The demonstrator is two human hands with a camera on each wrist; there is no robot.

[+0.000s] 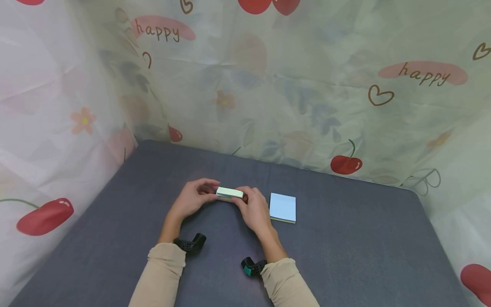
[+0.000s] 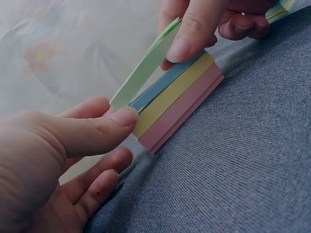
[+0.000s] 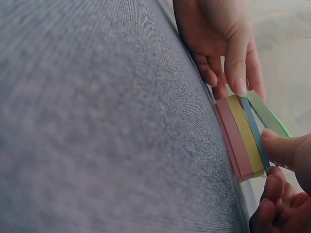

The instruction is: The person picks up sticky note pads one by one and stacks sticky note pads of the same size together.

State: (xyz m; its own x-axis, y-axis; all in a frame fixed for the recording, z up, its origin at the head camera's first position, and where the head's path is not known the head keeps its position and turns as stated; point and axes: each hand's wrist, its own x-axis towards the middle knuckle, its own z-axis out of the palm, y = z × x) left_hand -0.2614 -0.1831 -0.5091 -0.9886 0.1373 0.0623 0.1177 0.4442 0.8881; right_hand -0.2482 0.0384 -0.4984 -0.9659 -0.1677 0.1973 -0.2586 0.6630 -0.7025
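- The grip was two-handed: the left hand (image 1: 190, 199) pinched one end of a striped pad of sticky notes (image 1: 229, 193) between thumb and fingers, and the right hand (image 1: 253, 209) pinched the other end, so the pad was steadied from both sides.
- The pad stood on its long edge on the grey counter (image 1: 345, 238), near the middle, just left of a second pad (image 1: 282, 207) that lay flat with its pale blue top sheet up. Standing it on edge appeared to expose the side of the stack to both thumbs.
- In the left wrist view the layers showed as pink (image 2: 182, 114) lowest, then yellow, then blue, with a green layer (image 2: 146, 68) bent away from the rest at the top. The right thumb (image 2: 192, 34) pressed on the blue and yellow edge, seemingly to keep those layers together while the green ones parted.
- The left thumb (image 2: 104, 127) lay against the near end of the stack, likely bracing it against that pull.
- From the right wrist view the same split showed: the green layer (image 3: 266, 114) fanned off while the pink side (image 3: 228, 138) rested on the cloth.
- Both sleeves were beige, with dark wrist straps (image 1: 190, 244).
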